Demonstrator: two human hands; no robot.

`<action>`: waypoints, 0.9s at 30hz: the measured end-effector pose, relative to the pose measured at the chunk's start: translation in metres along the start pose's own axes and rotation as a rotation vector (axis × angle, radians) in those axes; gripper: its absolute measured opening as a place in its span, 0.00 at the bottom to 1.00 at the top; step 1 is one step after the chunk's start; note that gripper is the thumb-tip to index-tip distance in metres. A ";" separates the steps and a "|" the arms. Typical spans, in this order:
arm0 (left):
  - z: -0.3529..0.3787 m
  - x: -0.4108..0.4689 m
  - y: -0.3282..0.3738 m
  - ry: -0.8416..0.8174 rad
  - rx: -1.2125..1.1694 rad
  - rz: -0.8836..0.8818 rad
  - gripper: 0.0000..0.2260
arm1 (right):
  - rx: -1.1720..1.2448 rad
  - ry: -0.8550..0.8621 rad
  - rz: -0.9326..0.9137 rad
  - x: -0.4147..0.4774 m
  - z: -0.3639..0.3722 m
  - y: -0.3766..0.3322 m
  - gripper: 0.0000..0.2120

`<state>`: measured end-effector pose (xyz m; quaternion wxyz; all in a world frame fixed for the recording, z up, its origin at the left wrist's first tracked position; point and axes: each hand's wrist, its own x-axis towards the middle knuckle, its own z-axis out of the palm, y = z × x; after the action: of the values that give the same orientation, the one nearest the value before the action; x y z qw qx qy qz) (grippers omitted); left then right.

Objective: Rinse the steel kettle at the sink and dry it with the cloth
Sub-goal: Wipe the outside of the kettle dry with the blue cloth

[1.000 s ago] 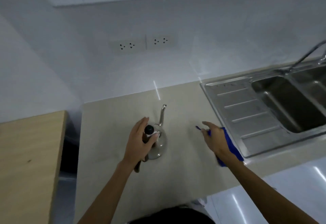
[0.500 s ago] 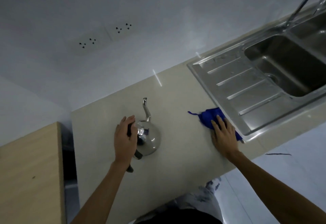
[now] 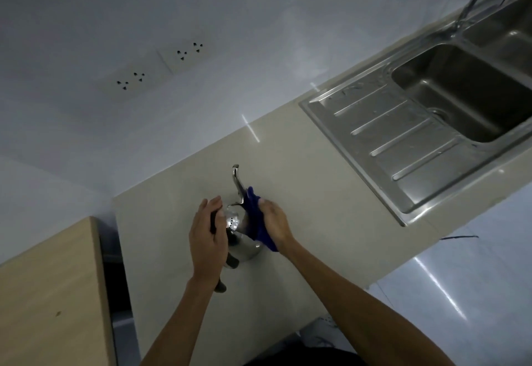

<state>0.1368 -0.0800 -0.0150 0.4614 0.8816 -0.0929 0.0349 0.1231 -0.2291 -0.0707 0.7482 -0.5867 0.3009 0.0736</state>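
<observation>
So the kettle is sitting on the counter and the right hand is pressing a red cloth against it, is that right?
Not quite: the cloth is blue, not red. The head view shows the right hand pressing it against the kettle, which sits on the counter.

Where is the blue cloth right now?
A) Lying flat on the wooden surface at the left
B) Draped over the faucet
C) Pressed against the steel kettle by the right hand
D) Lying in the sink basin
C: the right hand presses the blue cloth against the side of the steel kettle, which stands on the counter while the left hand grips its handle.
</observation>
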 end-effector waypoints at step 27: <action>-0.002 0.004 -0.002 0.008 -0.121 -0.021 0.17 | -0.250 0.160 -0.436 -0.024 0.048 -0.020 0.20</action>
<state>0.1409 -0.0777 -0.0149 0.5144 0.8530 -0.0839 0.0279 0.1306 -0.1854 -0.0352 0.6419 -0.7294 0.2143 -0.0995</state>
